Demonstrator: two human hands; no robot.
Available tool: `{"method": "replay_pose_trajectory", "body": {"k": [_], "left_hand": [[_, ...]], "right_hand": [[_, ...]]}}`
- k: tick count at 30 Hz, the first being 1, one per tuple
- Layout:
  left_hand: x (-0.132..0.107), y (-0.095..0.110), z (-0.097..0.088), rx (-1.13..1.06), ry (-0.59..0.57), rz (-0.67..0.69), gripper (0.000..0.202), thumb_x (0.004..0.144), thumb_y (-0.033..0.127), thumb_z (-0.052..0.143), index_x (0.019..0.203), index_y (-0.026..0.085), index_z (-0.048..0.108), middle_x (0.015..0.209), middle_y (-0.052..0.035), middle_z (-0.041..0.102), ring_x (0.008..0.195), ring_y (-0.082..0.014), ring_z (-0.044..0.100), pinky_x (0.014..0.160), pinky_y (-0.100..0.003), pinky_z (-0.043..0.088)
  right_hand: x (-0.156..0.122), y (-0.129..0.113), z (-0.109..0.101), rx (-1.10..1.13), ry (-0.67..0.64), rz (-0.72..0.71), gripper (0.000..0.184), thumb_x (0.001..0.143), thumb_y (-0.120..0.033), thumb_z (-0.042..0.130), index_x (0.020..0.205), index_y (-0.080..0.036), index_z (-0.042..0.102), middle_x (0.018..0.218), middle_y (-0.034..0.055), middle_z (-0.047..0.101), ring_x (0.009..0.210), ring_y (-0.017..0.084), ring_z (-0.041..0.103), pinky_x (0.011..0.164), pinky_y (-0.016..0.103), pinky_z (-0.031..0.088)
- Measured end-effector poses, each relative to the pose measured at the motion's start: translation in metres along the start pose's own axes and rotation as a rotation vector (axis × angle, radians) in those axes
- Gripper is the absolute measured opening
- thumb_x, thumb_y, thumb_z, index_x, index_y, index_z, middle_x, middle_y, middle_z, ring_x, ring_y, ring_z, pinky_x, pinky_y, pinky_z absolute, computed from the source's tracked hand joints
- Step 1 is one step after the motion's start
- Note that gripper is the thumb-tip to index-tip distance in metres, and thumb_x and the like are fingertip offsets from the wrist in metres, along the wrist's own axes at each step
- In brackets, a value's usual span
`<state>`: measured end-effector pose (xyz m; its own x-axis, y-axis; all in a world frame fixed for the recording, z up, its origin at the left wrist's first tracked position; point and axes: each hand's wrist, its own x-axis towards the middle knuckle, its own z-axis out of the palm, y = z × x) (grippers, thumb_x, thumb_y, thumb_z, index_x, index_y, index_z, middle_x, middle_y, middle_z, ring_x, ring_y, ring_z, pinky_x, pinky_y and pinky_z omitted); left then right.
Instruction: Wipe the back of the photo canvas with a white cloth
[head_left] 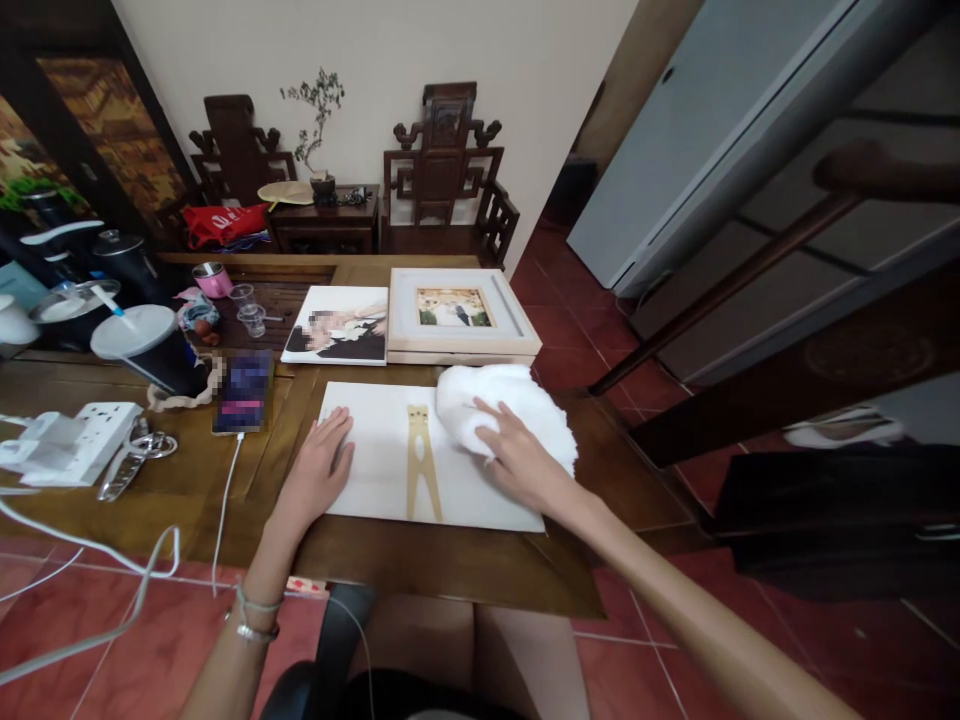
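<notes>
A white board (375,480) lies flat on the wooden table, with a tan, two-legged shape with a crown-like top (415,440) on its face. My left hand (321,465) rests on the board's left edge, fingers stretched out and holding nothing. Over the board's upper right part and past its edge spreads a fluffy white cloth (536,405). On top of this cloth lies my right hand (517,450), its fingers spread and pressing down. Part of the board is hidden under the cloth and both hands.
Behind the board are a photo print (345,345) and a framed picture (454,275). To the left are a phone (244,390) on a cable, a lidded cup (161,350), a power strip (97,440) and clear small cups (251,310). A dark wooden chair (750,370) stands at right.
</notes>
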<state>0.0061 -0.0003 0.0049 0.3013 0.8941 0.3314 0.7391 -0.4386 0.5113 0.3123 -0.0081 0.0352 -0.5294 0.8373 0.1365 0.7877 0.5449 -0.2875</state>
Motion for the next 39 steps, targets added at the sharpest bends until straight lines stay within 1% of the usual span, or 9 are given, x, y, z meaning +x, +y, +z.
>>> {"method": "replay_pose_trajectory", "body": {"k": [3, 7, 13, 18, 23, 28, 32, 36, 39], "left_hand": [[0.000, 0.002, -0.001, 0.003, -0.008, 0.000, 0.038, 0.094, 0.025, 0.041, 0.129, 0.017, 0.054, 0.141, -0.0143, 0.051, 0.136, -0.0245, 0.041, 0.115, -0.051, 0.028], [0.000, 0.002, -0.002, 0.002, -0.010, -0.005, 0.039, 0.094, 0.025, 0.041, 0.129, 0.015, 0.054, 0.141, -0.0154, 0.051, 0.136, -0.0255, 0.041, 0.114, -0.052, 0.028], [0.000, -0.001, 0.001, -0.005, -0.001, -0.001, 0.039, 0.094, 0.026, 0.042, 0.130, 0.017, 0.054, 0.142, -0.0140, 0.051, 0.136, -0.0247, 0.041, 0.115, -0.052, 0.028], [0.000, -0.002, 0.000, -0.010, 0.008, 0.011, 0.038, 0.094, 0.026, 0.043, 0.128, 0.015, 0.055, 0.141, -0.0155, 0.051, 0.135, -0.0253, 0.042, 0.114, -0.052, 0.030], [0.001, 0.002, -0.002, 0.001, 0.003, -0.007, 0.038, 0.093, 0.026, 0.043, 0.127, 0.015, 0.056, 0.140, -0.0160, 0.052, 0.135, -0.0262, 0.043, 0.113, -0.053, 0.031], [0.002, 0.003, -0.002, 0.021, 0.005, 0.000, 0.038, 0.093, 0.025, 0.042, 0.128, 0.016, 0.055, 0.140, -0.0150, 0.052, 0.135, -0.0259, 0.043, 0.113, -0.053, 0.030], [0.001, -0.001, 0.001, 0.018, -0.008, 0.001, 0.038, 0.094, 0.024, 0.043, 0.129, 0.014, 0.054, 0.142, -0.0154, 0.050, 0.136, -0.0252, 0.041, 0.114, -0.052, 0.028], [0.000, -0.003, 0.001, 0.002, 0.008, 0.015, 0.038, 0.094, 0.025, 0.043, 0.128, 0.015, 0.055, 0.141, -0.0154, 0.051, 0.136, -0.0254, 0.042, 0.114, -0.052, 0.030], [0.000, -0.002, 0.000, -0.005, 0.022, 0.016, 0.037, 0.093, 0.025, 0.044, 0.127, 0.016, 0.056, 0.140, -0.0152, 0.052, 0.134, -0.0258, 0.044, 0.113, -0.053, 0.032]], "right_hand": [[-0.022, -0.017, 0.010, 0.096, 0.061, -0.122, 0.026, 0.067, 0.001, 0.045, 0.079, -0.018, 0.058, 0.135, 0.0161, 0.053, 0.139, 0.028, 0.029, 0.112, 0.054, 0.028], [-0.035, -0.018, 0.005, 0.168, 0.079, -0.149, 0.030, 0.062, 0.006, 0.042, 0.071, -0.020, 0.056, 0.137, 0.0137, 0.051, 0.138, 0.026, 0.031, 0.111, 0.050, 0.033], [0.007, 0.016, -0.011, 0.095, 0.042, -0.130, 0.025, 0.067, 0.002, 0.043, 0.074, -0.018, 0.056, 0.142, 0.0146, 0.048, 0.144, 0.030, 0.020, 0.113, 0.063, 0.016], [0.031, 0.033, -0.005, 0.030, -0.013, -0.128, 0.028, 0.066, 0.002, 0.043, 0.083, -0.017, 0.056, 0.141, 0.0177, 0.049, 0.143, 0.031, 0.021, 0.112, 0.063, 0.019], [-0.012, 0.007, -0.004, 0.065, -0.105, -0.172, 0.030, 0.063, 0.001, 0.045, 0.081, -0.021, 0.055, 0.136, 0.0113, 0.055, 0.144, 0.028, 0.020, 0.115, 0.059, 0.020], [-0.052, -0.024, -0.034, 0.147, -0.240, -0.164, 0.035, 0.057, 0.004, 0.041, 0.079, -0.020, 0.054, 0.122, 0.0128, 0.064, 0.140, 0.026, 0.031, 0.116, 0.049, 0.024], [-0.029, -0.016, -0.048, 0.119, -0.188, -0.043, 0.031, 0.068, 0.000, 0.041, 0.085, -0.020, 0.058, 0.119, 0.0120, 0.066, 0.131, 0.030, 0.045, 0.109, 0.052, 0.035], [0.016, 0.003, -0.033, -0.043, -0.122, -0.040, 0.029, 0.074, -0.002, 0.043, 0.090, -0.017, 0.062, 0.145, 0.0146, 0.045, 0.140, 0.035, 0.027, 0.109, 0.063, 0.028], [0.032, 0.011, -0.014, -0.138, -0.093, -0.048, 0.027, 0.074, -0.003, 0.048, 0.092, -0.014, 0.065, 0.153, 0.0172, 0.030, 0.143, 0.040, 0.015, 0.106, 0.070, 0.022]]}}
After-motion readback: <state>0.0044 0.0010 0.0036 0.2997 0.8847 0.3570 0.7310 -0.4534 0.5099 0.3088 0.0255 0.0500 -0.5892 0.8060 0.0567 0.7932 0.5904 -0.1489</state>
